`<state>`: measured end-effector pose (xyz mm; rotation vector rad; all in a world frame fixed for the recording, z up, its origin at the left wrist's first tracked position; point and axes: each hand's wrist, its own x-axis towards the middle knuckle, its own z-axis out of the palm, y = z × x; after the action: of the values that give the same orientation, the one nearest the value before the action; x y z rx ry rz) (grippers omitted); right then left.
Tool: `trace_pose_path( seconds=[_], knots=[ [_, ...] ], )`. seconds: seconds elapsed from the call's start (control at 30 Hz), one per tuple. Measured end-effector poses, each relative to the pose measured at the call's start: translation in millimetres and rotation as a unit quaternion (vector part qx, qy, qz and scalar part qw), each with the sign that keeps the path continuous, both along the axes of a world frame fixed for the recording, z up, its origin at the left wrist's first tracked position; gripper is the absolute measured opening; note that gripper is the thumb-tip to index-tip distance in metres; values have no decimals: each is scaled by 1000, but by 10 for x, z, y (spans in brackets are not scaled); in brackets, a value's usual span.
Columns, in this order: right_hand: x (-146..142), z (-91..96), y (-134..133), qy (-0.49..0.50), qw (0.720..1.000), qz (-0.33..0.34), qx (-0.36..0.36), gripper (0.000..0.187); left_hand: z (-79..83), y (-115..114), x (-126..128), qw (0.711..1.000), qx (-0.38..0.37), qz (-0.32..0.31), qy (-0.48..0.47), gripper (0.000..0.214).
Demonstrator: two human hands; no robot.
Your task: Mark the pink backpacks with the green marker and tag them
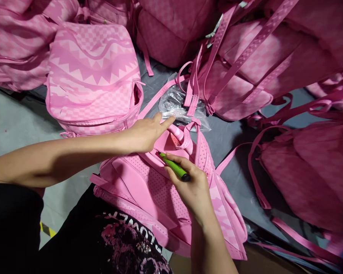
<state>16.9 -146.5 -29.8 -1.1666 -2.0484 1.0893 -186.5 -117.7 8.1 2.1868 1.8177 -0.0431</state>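
A pink backpack (148, 182) leans against my front, its dotted padded back panel and straps turned up towards me. My right hand (193, 186) grips a slim green pen-like tool with black ends (174, 168); its exact kind does not show. The tool's far end points at the backpack's top edge, close to my left hand. My left hand (145, 133) is at that top edge with one finger stretched out to the right. Its thumb side is low on the fabric, and the other fingers are partly hidden. Beside the carry handle (185, 140) is a small red patch (175, 140).
Another pink backpack (94, 76) with a zigzag print stands at the left. Several more are behind and at the right, including one backpack (308, 171) with loose straps. Clear plastic (177, 101) lies on the dark grey table (231, 133), behind the handle.
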Motion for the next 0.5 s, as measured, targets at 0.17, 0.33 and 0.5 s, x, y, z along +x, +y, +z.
trace_pose_path(
  seconds=[0.17, 0.33, 0.5],
  knots=[
    [-67, -29, -1, 16, 1000, 5, -2, 25, 15, -2, -9, 1000, 2, -5, -1, 98],
    [-3, 16, -20, -21, 1000, -5, 18, 26, 2, 3, -9, 1000, -8, -3, 5, 102],
    [-58, 36, -23, -17, 1000, -11, 12, 25, -72, 4, -36, 1000, 17, -11, 6, 102]
  ],
)
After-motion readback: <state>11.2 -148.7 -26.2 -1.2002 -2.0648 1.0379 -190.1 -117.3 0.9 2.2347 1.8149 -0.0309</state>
